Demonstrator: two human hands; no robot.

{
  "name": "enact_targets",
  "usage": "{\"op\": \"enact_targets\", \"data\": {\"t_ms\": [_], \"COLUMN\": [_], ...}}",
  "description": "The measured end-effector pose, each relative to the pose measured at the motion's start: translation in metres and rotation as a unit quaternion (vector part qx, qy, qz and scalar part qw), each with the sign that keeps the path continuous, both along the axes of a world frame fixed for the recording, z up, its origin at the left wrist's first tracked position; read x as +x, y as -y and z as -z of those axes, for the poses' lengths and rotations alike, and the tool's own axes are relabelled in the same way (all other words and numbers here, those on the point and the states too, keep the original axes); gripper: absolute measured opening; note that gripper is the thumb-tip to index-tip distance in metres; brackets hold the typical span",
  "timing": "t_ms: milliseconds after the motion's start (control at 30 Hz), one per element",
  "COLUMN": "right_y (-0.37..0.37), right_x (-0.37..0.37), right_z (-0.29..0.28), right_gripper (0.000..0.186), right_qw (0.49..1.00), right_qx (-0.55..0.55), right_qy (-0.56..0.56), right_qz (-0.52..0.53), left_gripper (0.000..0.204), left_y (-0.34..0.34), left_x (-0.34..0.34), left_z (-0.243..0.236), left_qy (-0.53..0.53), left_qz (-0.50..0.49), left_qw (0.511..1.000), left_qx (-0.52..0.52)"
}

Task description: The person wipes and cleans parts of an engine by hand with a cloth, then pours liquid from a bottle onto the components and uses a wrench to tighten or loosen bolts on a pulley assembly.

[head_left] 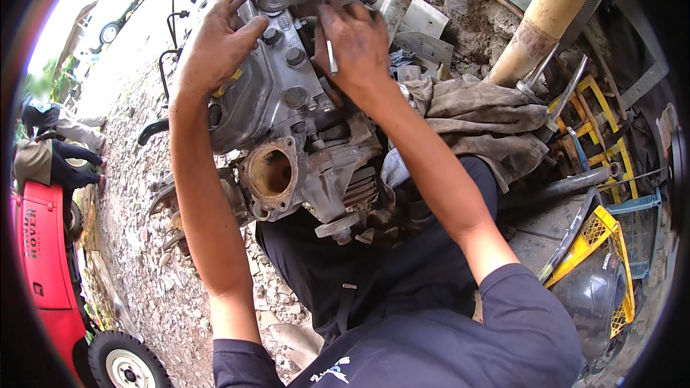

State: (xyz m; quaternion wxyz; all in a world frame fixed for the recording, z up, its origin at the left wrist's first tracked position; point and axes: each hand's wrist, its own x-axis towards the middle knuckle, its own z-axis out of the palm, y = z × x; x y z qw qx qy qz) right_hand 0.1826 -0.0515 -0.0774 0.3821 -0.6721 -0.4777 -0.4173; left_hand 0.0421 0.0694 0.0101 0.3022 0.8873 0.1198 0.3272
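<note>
A grey metal engine [251, 100] with bolt heads, a blurred patch at its top and a round, rust-stained opening [255, 176] fills the upper middle. My left hand [219, 43] rests at its upper left, fingers curved and apart, thumb near a bolt. My right hand [352, 47] is at the engine's upper right with bent fingers and a slim pale rod [330, 57] between them; its fingertips are partly hidden by the blurred patch.
Crumpled grey cloths [481, 118], bamboo poles [532, 11], yellow crates [604, 237] and a dark helmet [589, 302] lie to the right. On the left are gravel ground [129, 223], a red vehicle [47, 266] and two people [57, 154] near it.
</note>
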Motion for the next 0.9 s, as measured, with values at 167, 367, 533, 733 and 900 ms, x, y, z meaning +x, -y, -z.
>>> {"op": "enact_targets", "data": {"t_ms": [167, 367, 533, 733, 900], "right_y": [-0.005, -0.009, 0.003, 0.001, -0.009], "right_x": [0.027, 0.025, -0.002, 0.011, 0.037], "right_z": [0.008, -0.003, -0.013, -0.01, -0.011], "right_gripper": [0.041, 0.031, 0.021, 0.024, 0.03], "right_qw": [0.988, 0.971, 0.995, 0.993, 0.981], "right_qx": [0.071, -0.001, -0.039, 0.057, 0.056], "right_qy": [0.006, -0.078, -0.078, -0.03, -0.072], "right_qz": [-0.138, -0.227, -0.045, -0.102, -0.172], "left_gripper": [0.055, 0.06, 0.06, 0.058, 0.055], "left_y": [0.006, 0.0, 0.004, -0.005, 0.0], "left_x": [-0.001, 0.004, 0.0, 0.003, 0.003], "left_z": [-0.006, -0.001, -0.003, -0.001, -0.001], "left_qy": [-0.037, 0.003, -0.001, 0.001, 0.001], "left_qz": [0.006, 0.024, 0.019, 0.034, 0.039], "left_qw": [0.999, 1.0, 1.0, 0.999, 0.999], "left_qx": [-0.029, -0.012, -0.022, -0.01, -0.027]}}
